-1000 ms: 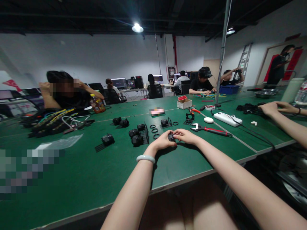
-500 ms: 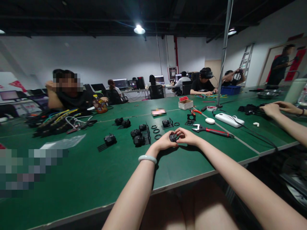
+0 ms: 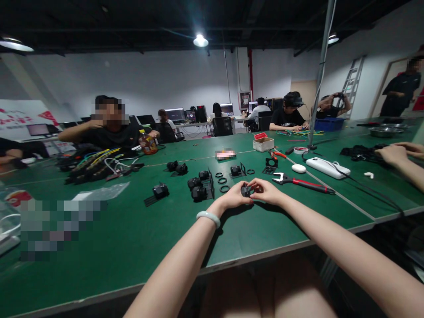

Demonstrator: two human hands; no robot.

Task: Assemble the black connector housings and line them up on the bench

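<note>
Between my two hands, just above the green table (image 3: pixel 258 229), is a small black part (image 3: pixel 246 191). My left hand (image 3: pixel 234 196), with a pale bangle at its wrist, is closed round the part's left side. The curled fingers of my right hand (image 3: pixel 265 192) grip it from the right. Black rings (image 3: pixel 222 180) lie just beyond my left hand. Several black camera-like modules (image 3: pixel 199 193) on slotted plates stand to the left. An adjustable wrench (image 3: pixel 303 182) with red and black handle rests right of my right hand.
A white power bank (image 3: pixel 327 168) with a black cable, a white oval object (image 3: pixel 298 168) and orange-handled pliers (image 3: pixel 278 154) lie at right. Farther back stands a small box (image 3: pixel 263 144). Bundled cables (image 3: pixel 96 165) and a bottle (image 3: pixel 147 142) are at left. Other people sit around the table.
The view has turned slightly left, so the scene sits farther right. My right fingers have curled and shifted a little on the black part. The person at left has moved an arm.
</note>
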